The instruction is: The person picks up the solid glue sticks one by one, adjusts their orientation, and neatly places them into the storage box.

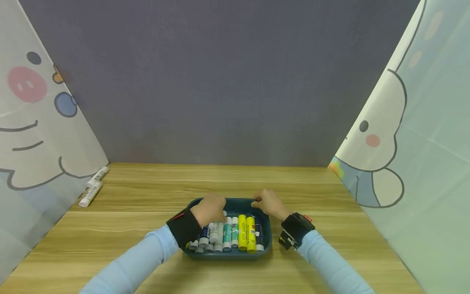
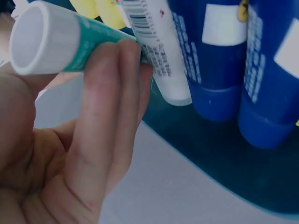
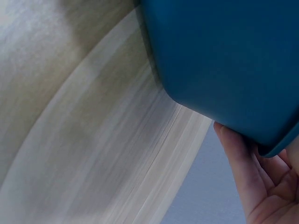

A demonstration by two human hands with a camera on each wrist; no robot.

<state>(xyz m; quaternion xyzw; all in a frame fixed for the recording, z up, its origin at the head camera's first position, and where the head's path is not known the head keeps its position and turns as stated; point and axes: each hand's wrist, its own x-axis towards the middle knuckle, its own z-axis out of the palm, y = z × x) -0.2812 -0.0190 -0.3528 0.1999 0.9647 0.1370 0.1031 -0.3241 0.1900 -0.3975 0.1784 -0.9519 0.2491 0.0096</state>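
A dark teal bin point(image 1: 235, 257) stands on the table, holding several glue sticks and tubes. My left hand point(image 1: 210, 209) is over its left half. In the left wrist view, that hand pinches a green-and-white glue stick point(image 2: 56, 44) by its body, white end towards the camera. Beside it in the bin lie a white tube with a barcode point(image 2: 156, 56) and dark blue glue sticks point(image 2: 217, 95). At the bin's far right corner, my right hand point(image 1: 269, 203) grips the rim. The right wrist view shows its fingers against the bin's outer wall point(image 3: 229, 60).
Yellow glue sticks point(image 1: 242, 232) lie in the bin's right half, beside a dark blue one point(image 1: 258, 233). Two white tubes point(image 1: 91, 194) lie on the wooden table point(image 1: 147, 183) at far left. A grey panel point(image 1: 220, 81) rises behind; patterned sheets point(image 1: 433, 163) flank both sides.
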